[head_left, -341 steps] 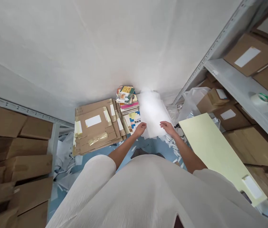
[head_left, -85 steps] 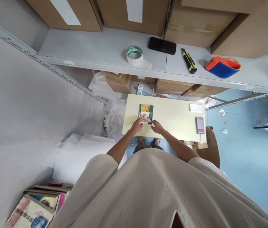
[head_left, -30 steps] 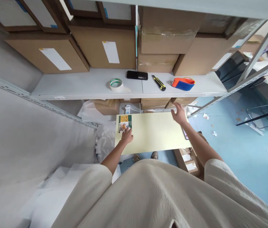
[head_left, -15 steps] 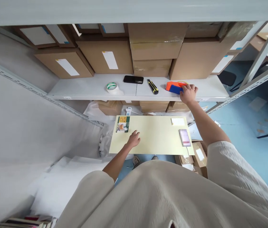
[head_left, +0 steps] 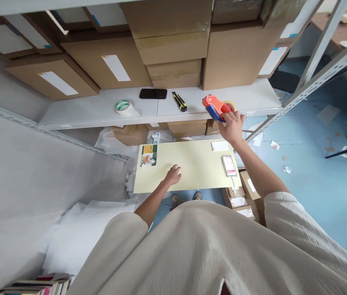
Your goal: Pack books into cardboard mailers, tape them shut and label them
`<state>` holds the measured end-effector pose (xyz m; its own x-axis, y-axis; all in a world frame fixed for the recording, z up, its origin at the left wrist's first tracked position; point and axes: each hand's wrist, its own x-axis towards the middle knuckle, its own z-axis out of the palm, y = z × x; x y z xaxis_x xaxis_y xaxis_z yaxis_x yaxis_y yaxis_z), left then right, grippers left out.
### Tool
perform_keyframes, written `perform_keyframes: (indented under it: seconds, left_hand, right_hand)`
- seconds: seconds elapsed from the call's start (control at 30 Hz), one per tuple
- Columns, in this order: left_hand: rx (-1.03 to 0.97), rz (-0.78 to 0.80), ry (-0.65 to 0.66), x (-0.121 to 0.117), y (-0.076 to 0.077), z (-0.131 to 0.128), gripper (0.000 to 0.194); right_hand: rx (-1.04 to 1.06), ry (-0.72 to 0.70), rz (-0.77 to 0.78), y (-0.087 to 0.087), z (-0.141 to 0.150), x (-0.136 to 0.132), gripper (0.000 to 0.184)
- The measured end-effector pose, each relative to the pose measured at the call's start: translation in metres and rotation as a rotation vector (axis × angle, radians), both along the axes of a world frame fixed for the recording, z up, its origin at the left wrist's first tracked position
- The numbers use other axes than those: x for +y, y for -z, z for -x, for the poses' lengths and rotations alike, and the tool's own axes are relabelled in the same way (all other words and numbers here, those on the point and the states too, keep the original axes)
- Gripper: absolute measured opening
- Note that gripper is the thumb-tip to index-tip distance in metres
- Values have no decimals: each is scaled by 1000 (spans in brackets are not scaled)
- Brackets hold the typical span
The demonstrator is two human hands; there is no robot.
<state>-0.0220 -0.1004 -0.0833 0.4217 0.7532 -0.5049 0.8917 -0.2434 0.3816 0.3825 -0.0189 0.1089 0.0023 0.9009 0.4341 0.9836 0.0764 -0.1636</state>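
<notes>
My right hand [head_left: 232, 127] is closed on an orange and blue tape dispenser [head_left: 213, 107] with a yellow-edged roll in it, tilted at the front edge of the shelf [head_left: 93, 107]. Over the pale yellow board [head_left: 192, 166] is my left hand [head_left: 172, 175], fingers apart and holding nothing. An illustrated book [head_left: 149, 155] lies at the board's left end. Toward its right end are a white card [head_left: 220, 146] and a phone [head_left: 229, 165] with a cable and a blurred screen. Up on the shelf are a tape roll [head_left: 123, 107], a black phone [head_left: 153, 94] and a yellow and black utility knife [head_left: 179, 101].
Brown cardboard boxes [head_left: 106, 67] stand along the back of the shelf. A slanted metal rack post [head_left: 318, 61] rises at the right. Open cartons [head_left: 238, 200] sit on the floor below the board. White foam sheets [head_left: 75, 233] are stacked at the lower left, near several books [head_left: 35, 286].
My right hand has taken hold of the tape dispenser and lifted it to a tilt, drawing it toward the shelf's front edge. My left hand stays over the board. The camera view has shifted.
</notes>
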Motion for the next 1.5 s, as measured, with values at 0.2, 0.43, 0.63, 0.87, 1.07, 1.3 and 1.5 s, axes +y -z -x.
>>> perform_keyframes:
  seconds: [0.2,0.43,0.63,0.87,1.07,1.3,1.5]
  left_hand:
    - [9,72,82,0,6,-12,58]
    - [17,112,113,-14,17,1,55]
    - [50,144,114,-24,18,18,55]
    - [60,177,105,-24,17,24,57]
    - [13,160,70,-17,18,22,54]
    - [-70,90,-43,-20,17,21,53]
    - [-97,68,-189,-57,23,37,57]
  right_hand:
    - [189,16,143,91,52,-90,23]
    - [296,225,563,202,83,-146,28]
    - [308,304,684,239,79,-160,44]
    - [279,317,727,248,79,-165,47]
    - [229,348,670,236,76,-165,41]
    - [136,179,580,211,85,-142,42]
    - [93,-69,600,204,117,-123,40]
